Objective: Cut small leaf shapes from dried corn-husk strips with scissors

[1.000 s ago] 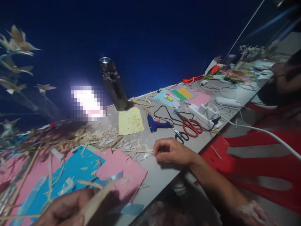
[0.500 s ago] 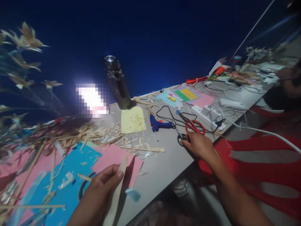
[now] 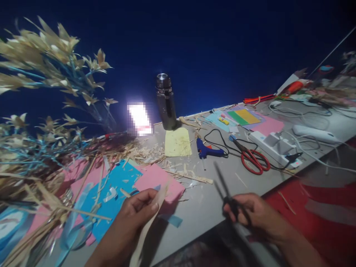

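Head view: left hand (image 3: 132,217), near left, is pinching a strip (image 3: 145,230) between thumb and fingers; right hand (image 3: 260,213), near right, is curling its fingers round open black scissors (image 3: 228,202).

A dark blue wall (image 3: 211,44) spans the far side, almost black towards the top and a richer blue just above the worktop (image 3: 200,211). At the far right, a thin pale line (image 3: 333,52) slants up across it. The grey worktop runs along the wall from left to right. Left of centre, a blocky white patch of light (image 3: 139,115) throws a violet-white glow on the wall. At the near right, a blurred red chair (image 3: 289,218) stands beside the worktop's edge.
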A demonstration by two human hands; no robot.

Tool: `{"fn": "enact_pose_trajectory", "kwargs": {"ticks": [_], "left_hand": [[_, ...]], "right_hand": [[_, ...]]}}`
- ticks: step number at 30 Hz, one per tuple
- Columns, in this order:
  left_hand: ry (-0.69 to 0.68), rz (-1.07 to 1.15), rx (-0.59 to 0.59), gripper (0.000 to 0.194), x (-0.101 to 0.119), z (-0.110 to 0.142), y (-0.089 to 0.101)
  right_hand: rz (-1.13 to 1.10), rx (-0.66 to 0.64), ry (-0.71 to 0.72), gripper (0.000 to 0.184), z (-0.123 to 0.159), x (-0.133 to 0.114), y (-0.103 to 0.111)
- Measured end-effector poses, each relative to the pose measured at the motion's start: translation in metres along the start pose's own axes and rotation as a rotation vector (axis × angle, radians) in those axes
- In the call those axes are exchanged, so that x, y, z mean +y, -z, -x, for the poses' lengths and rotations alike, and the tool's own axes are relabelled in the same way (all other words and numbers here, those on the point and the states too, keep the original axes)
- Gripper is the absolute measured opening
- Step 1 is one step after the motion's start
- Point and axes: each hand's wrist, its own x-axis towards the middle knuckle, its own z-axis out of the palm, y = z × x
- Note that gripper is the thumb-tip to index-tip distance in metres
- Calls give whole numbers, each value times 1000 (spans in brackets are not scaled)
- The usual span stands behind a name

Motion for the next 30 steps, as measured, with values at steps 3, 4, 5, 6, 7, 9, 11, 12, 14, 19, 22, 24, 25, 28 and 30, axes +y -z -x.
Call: {"fn": "enact_pose_trajectory", "kwargs": {"ticks": [3, 4, 5, 6, 7, 9, 11, 12, 14, 19, 22, 24, 25, 28, 30], "left_hand": [[41, 23, 13, 29, 3, 6, 1], [40, 23, 20, 29, 4, 8, 2], [33, 18, 24, 29, 6, 10, 3], [24, 7, 25, 30, 7, 11, 4], [14, -13, 22, 31, 8, 12, 6], [-5, -79, -15, 31, 10, 12, 10], [-31, -166, -55, 33, 11, 10, 13], [-42, -209, -74, 33, 12, 9, 14], [-54, -285, -113, 35, 14, 6, 15], [-42, -414, -260, 39, 19, 2, 11], [-21, -469, -330, 40, 21, 1, 12], [-13, -503, -359, 40, 21, 1, 14], [-8, -517, -370, 40, 22, 0, 16], [12, -567, -426, 39, 23, 0, 20], [31, -603, -482, 39, 26, -1, 21]], "right_hand": [[-35, -177, -60, 43, -18, 4, -38], [-35, -222, -104, 39, -23, 2, -47], [-3, -242, -135, 35, -25, 0, -54], [26, -284, -144, 30, -26, -3, -60], [44, -328, -148, 28, -27, -6, -63], [70, -380, -131, 28, -25, -11, -66], [137, -382, -110, 21, -24, -15, -67], [194, -370, -97, 17, -23, -16, -67], [287, -342, -80, 14, -23, -17, -67], [221, -314, -90, 16, -25, -18, -70], [169, -325, -92, 15, -27, -17, -69], [139, -337, -107, 14, -27, -15, -67], [130, -345, -112, 14, -27, -14, -66], [134, -360, -112, 13, -27, -11, -63], [163, -361, -119, 16, -26, -10, -61]]}}
